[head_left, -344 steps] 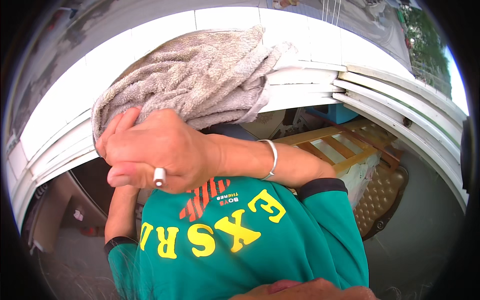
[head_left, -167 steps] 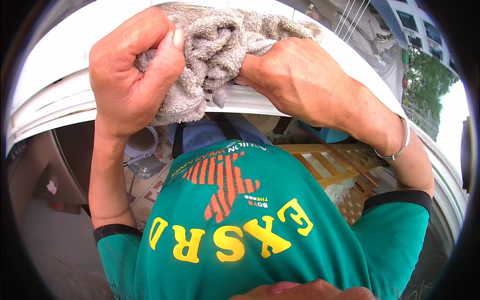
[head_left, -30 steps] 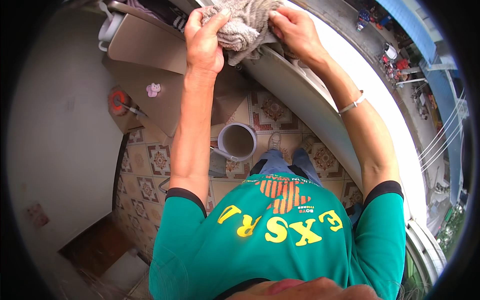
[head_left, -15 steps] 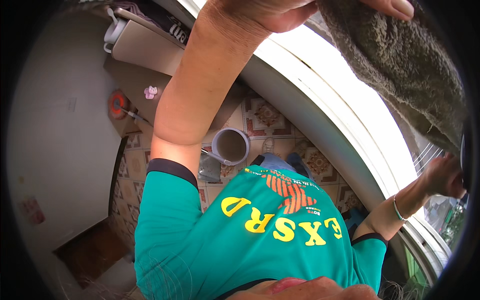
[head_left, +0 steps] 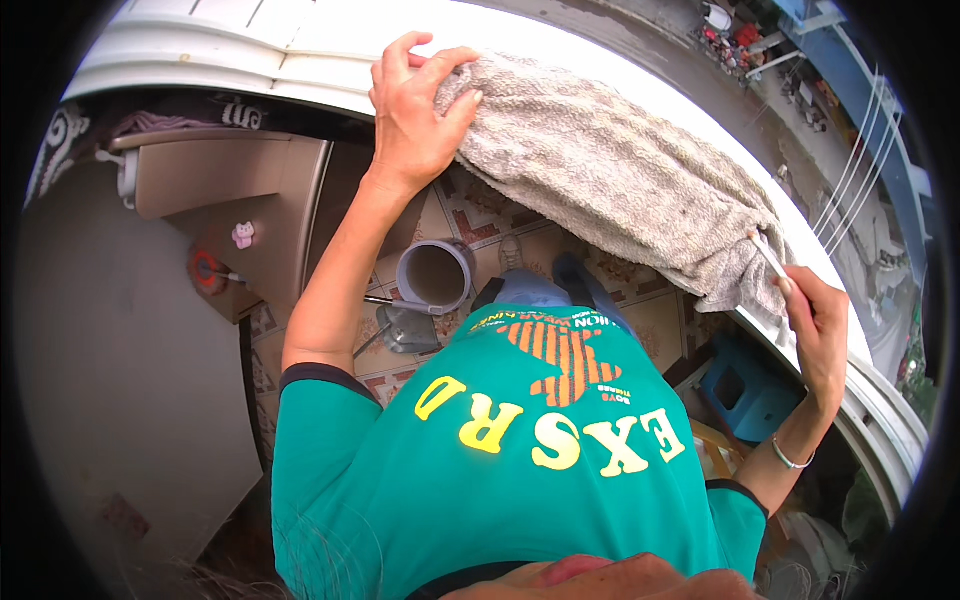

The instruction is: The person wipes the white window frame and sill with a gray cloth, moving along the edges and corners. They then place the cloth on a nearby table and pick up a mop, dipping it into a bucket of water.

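A greyish-brown towel (head_left: 600,170) lies stretched along the white window sill (head_left: 330,40), its near edge hanging over the inner side. My left hand (head_left: 415,115) grips the towel's left end, with thumb and fingers curled over the cloth. At the other end, my right hand (head_left: 818,315) pinches a slim white stick-like piece (head_left: 768,255) whose tip rests against the bunched towel. What kind of thing this piece is, I cannot make out.
Below on the patterned tile floor stand a grey bucket (head_left: 403,275) and a dustpan (head_left: 410,330). A blue plastic stool (head_left: 745,390) is at the right under the sill. A beige cabinet (head_left: 225,175) stands left. Beyond the sill, the street (head_left: 650,40) lies far below.
The towel has come down from close overhead and now lies along the sill. My left hand has lowered with it, and my right hand has moved inward to the towel's right end.
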### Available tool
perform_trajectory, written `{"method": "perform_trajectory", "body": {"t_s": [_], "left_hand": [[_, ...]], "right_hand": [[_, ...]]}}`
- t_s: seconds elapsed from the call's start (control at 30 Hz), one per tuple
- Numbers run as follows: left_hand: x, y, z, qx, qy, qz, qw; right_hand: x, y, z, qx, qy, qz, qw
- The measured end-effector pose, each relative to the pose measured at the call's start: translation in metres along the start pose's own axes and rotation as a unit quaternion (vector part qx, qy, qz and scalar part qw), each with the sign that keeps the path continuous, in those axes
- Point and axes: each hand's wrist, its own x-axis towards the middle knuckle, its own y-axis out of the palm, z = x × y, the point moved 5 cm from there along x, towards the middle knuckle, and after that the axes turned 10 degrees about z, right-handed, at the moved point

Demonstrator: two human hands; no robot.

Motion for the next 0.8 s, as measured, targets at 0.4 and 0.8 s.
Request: {"method": "perform_trajectory", "body": {"t_s": [0.4,0.8], "left_hand": [[0.008,0.024,-0.025,-0.047,0.007,-0.058,0.997],[0.007,0.024,-0.02,-0.065,0.008,-0.036,0.997]], "right_hand": [[0.003,-0.05,-0.006,-0.303,0.089,0.136,0.939],[-0.025,-0.049,-0.076,-0.562,0.192,0.141,0.792]]}}
